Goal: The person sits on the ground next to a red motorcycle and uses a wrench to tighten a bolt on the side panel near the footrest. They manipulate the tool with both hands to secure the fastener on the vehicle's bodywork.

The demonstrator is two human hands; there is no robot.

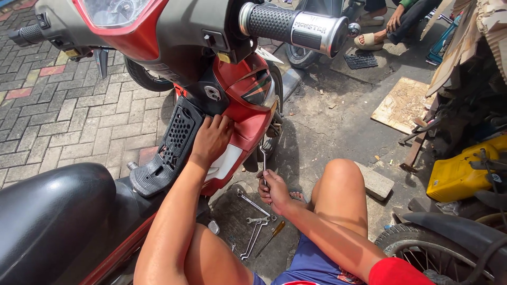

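A single head-worn camera looks steeply down and forward from the seated person's eye level, close over their own arms and knees. It faces a red scooter [232, 100] on the left and the ground on the right.

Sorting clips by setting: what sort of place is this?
Likely a roadside motorbike repair spot: a red scooter on paving, wrenches lying on the ground, a spare tyre nearby.
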